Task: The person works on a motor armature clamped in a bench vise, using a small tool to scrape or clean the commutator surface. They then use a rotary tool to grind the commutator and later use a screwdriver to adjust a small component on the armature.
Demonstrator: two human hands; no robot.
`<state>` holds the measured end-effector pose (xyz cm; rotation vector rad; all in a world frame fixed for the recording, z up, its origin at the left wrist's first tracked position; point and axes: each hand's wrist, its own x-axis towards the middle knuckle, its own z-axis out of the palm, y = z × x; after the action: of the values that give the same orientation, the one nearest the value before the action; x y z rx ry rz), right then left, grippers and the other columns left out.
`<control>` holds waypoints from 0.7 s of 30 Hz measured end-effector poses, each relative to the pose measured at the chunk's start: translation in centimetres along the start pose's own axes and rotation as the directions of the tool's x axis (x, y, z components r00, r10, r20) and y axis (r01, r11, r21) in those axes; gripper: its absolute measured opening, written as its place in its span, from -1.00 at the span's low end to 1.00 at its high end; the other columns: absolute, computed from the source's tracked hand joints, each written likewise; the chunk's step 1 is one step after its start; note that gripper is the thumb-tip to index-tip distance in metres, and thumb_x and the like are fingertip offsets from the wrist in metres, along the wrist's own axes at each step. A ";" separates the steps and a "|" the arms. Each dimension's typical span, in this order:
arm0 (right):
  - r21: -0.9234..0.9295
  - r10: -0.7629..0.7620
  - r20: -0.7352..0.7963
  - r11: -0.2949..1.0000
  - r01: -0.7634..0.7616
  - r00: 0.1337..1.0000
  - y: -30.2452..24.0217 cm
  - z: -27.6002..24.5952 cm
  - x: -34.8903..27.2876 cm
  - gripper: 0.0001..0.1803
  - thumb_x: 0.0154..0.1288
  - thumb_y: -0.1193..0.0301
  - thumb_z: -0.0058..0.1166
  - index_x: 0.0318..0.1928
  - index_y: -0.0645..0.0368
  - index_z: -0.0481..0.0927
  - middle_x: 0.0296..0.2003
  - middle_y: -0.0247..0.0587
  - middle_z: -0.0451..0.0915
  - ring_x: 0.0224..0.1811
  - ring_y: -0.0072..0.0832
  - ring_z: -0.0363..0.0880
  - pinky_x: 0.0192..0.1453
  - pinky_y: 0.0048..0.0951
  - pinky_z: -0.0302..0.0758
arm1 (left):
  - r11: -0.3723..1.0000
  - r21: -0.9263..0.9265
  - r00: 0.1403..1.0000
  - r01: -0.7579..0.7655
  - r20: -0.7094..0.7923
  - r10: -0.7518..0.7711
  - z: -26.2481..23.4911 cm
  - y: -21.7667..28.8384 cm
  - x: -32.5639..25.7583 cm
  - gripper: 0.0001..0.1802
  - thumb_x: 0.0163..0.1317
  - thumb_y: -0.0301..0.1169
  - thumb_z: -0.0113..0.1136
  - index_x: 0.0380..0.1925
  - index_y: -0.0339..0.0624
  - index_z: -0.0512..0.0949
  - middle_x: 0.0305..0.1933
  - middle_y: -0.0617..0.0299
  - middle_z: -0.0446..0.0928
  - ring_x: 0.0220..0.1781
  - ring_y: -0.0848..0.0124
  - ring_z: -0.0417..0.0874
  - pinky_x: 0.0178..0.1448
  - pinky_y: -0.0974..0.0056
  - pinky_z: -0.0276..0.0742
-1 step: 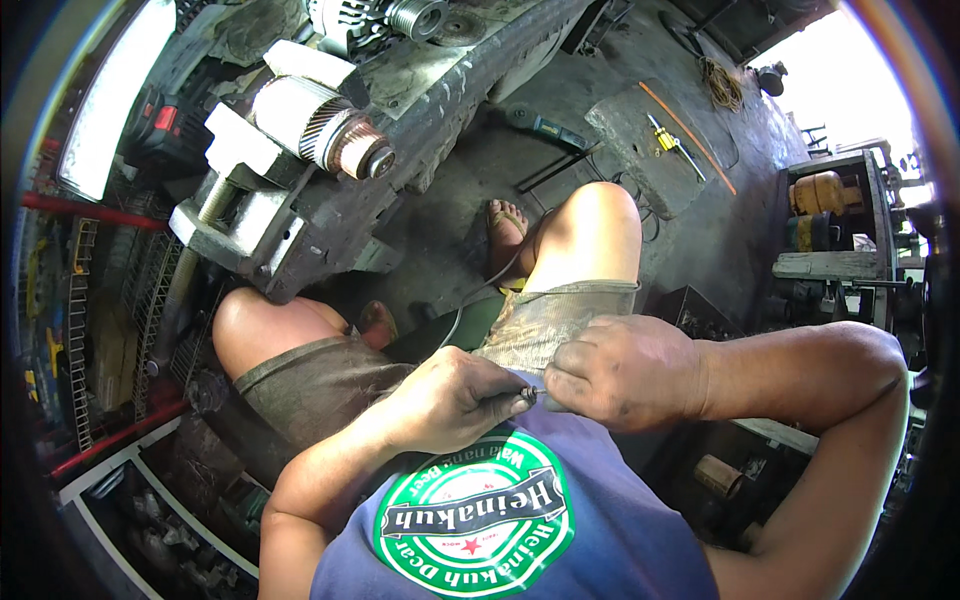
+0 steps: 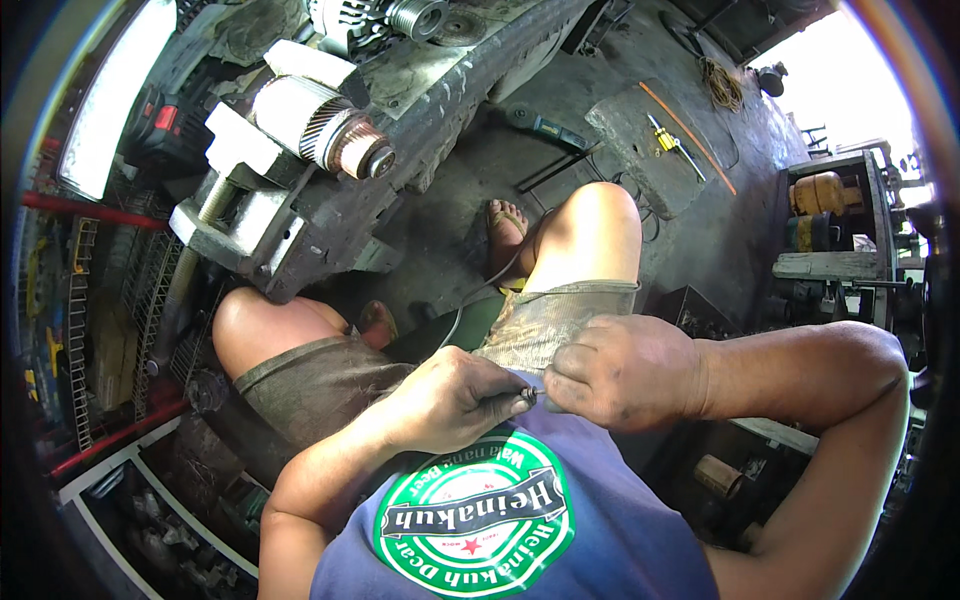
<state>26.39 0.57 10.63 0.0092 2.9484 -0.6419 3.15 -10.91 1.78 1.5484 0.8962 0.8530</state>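
In front of my chest, my left hand [image 2: 452, 398] pinches a small dark ribbed part [image 2: 529, 396] between thumb and fingers. What the part is I cannot make out. A thin metal piece runs from it toward my right hand [image 2: 625, 373], whose fingers are curled closed around its far end. That end is hidden inside the fist. Both hands hang just above my purple shirt [image 2: 620, 490], close together. At the upper left, a bench vise [image 2: 250, 225] grips a copper-ended armature [image 2: 325, 125], lying tilted, apart from both hands.
An alternator [image 2: 370, 22] lies on the metal bench [image 2: 455, 85] beyond the vise. On the floor are an angle grinder [image 2: 548, 128] and a slab [image 2: 625, 130] bearing a yellow-handled screwdriver [image 2: 663, 140] and an orange rod [image 2: 690, 140]. Shelving [image 2: 835, 265] stands right; a red-railed rack [image 2: 95, 210], left.
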 end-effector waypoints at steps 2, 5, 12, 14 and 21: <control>-0.099 -0.078 -0.015 0.992 0.076 0.997 0.5 -0.2 0.1 -0.79 0.30 0.29 0.16 -0.21 0.17 0.65 -0.35 -0.22 0.62 -0.30 -0.29 0.75 -0.18 -0.20 0.71 | 1.000 -0.011 1.000 0.003 0.017 -0.002 -0.4 -0.2 0.4 -0.83 0.38 -0.46 0.46 -0.11 -0.34 0.79 -0.43 -0.09 0.68 -0.46 0.04 0.73 -0.32 0.06 0.61; -0.142 -0.119 -0.080 0.984 0.107 0.990 0.6 -0.2 0.2 -0.78 0.26 0.29 0.17 -0.21 0.17 0.66 -0.38 -0.29 0.58 -0.30 -0.37 0.71 -0.17 -0.28 0.68 | 0.999 -0.035 0.999 0.039 0.036 -0.037 -0.7 -0.3 0.6 -0.82 0.42 -0.43 0.44 -0.11 -0.34 0.79 -0.42 -0.09 0.69 -0.43 0.05 0.75 -0.28 0.06 0.63; -0.140 -0.079 -0.147 0.988 0.058 0.986 0.4 0.0 0.0 -0.76 0.23 0.28 0.19 -0.18 0.15 0.67 -0.38 -0.33 0.56 -0.28 -0.39 0.68 -0.13 -0.32 0.66 | 0.994 -0.062 0.995 0.089 0.056 -0.085 -1.1 -0.2 0.5 -0.80 0.49 -0.37 0.39 -0.11 -0.30 0.78 -0.38 -0.05 0.73 -0.41 0.15 0.76 -0.22 0.10 0.66; -0.146 -0.076 -0.170 0.988 0.052 0.982 0.4 0.2 0.0 -0.76 0.22 0.28 0.19 -0.18 0.14 0.67 -0.37 -0.33 0.57 -0.27 -0.39 0.68 -0.13 -0.31 0.66 | 0.993 -0.064 0.993 0.099 0.063 -0.095 -1.2 -0.3 0.5 -0.80 0.49 -0.36 0.39 -0.10 -0.31 0.78 -0.37 -0.05 0.73 -0.41 0.17 0.76 -0.22 0.11 0.66; -0.096 -0.118 -0.203 0.990 0.100 0.972 0.6 -0.1 0.4 -0.72 0.18 0.34 0.25 -0.11 0.16 0.68 -0.37 -0.36 0.51 -0.36 -0.38 0.59 -0.26 -0.30 0.55 | 0.996 -0.077 0.999 0.052 -0.004 -0.053 -0.7 -0.9 0.5 -0.77 0.50 -0.35 0.40 -0.09 -0.34 0.78 -0.35 -0.02 0.75 -0.38 0.20 0.79 -0.24 0.15 0.66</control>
<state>26.06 1.15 10.39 -0.1003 3.1958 -0.5593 2.63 -10.06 1.00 1.4509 0.8947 0.8452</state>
